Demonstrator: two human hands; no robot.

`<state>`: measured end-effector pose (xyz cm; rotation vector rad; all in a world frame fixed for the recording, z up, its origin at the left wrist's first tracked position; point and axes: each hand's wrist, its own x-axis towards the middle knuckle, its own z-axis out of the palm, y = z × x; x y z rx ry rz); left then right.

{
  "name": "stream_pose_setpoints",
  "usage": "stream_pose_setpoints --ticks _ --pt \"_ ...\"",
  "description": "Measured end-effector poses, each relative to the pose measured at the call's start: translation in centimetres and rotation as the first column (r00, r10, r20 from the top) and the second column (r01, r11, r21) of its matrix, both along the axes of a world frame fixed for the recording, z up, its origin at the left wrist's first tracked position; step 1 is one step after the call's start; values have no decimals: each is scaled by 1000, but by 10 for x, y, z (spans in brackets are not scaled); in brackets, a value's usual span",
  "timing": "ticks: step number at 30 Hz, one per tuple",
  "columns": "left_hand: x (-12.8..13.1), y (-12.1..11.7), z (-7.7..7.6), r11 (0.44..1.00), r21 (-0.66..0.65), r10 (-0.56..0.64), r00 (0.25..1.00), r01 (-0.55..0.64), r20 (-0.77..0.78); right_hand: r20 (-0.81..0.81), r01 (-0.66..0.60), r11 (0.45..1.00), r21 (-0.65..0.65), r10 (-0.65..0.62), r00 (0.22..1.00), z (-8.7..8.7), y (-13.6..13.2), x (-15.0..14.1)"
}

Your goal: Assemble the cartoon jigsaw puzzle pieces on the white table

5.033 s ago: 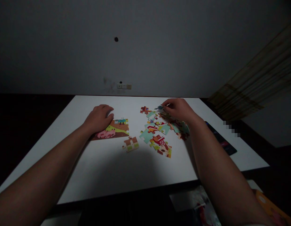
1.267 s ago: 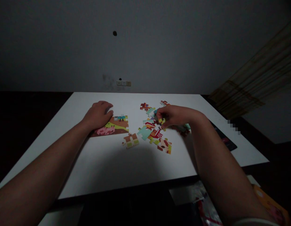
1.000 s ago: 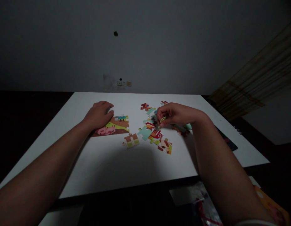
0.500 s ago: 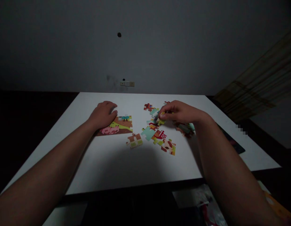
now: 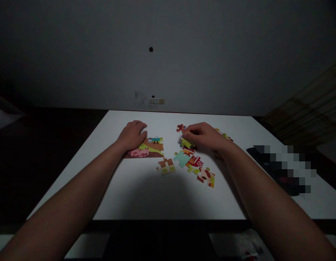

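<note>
My left hand (image 5: 132, 136) lies flat with fingers stretched out on the joined part of a jigsaw puzzle (image 5: 154, 149), which shows a pink spotted pig on brown and green ground. The hand and wrist cover its left side. In my right hand (image 5: 205, 136), thumb and fingers pinch a yellow-green puzzle piece (image 5: 186, 143) above the loose pieces. Below it lie a pale teal piece (image 5: 182, 158), a red barn piece (image 5: 197, 161) and a brown-and-cream piece (image 5: 206, 177). A brown piece with a pale middle (image 5: 167, 166) sits near the joined part's lower right corner.
A red piece (image 5: 181, 127) lies beyond my right fingers, and more pieces (image 5: 224, 135) show behind that hand. A dark flat sheet (image 5: 268, 165), partly pixelated, rests at the right of the white table (image 5: 130, 195). The wall (image 5: 197, 72) with sockets (image 5: 156, 101) stands behind.
The view has shifted, so the table appears farther right. My right hand has moved left toward the joined puzzle, still pinching the yellow-green piece. My left hand stays on the joined part.
</note>
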<state>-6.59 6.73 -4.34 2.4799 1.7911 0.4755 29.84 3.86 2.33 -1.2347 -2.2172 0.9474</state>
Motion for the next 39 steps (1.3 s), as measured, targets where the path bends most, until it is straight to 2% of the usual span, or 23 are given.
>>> stream_pose_setpoints --ticks 3,8,10,14,19,22,25,28,33,36,39 --pt "0 0 0 1000 1 4 1000 -4 8 57 15 999 44 -18 998 -4 4 2" --pt "-2 2 -2 1000 -13 9 1000 -9 21 333 85 973 216 -155 930 0 11 20" --pt "-2 2 -2 1000 -18 17 1000 -17 26 389 109 976 188 -175 905 6 11 30" --pt "-1 3 -2 999 -21 26 999 -25 20 481 87 996 35 -93 872 14 8 40" --pt "-2 4 -1 1000 -19 14 1000 -14 0 408 -36 998 57 10 913 13 4 32" --pt "-2 2 2 999 -32 15 1000 -15 2 320 -147 989 16 134 938 10 1 22" --pt "-1 0 4 999 -39 17 1000 -17 8 269 -300 954 1 289 919 6 -1 11" --pt "0 -1 6 999 -34 13 1000 -13 5 275 -393 919 13 375 885 4 -4 1" --pt "1 0 7 999 -40 17 1000 -17 6 261 -432 902 -30 424 867 2 -5 -7" --pt "1 0 7 998 -51 24 1000 -24 9 261 -403 914 -37 398 879 3 -7 -7" --pt "0 -1 7 999 -49 19 1000 -19 14 194 -343 929 -142 366 910 5 -9 -7"
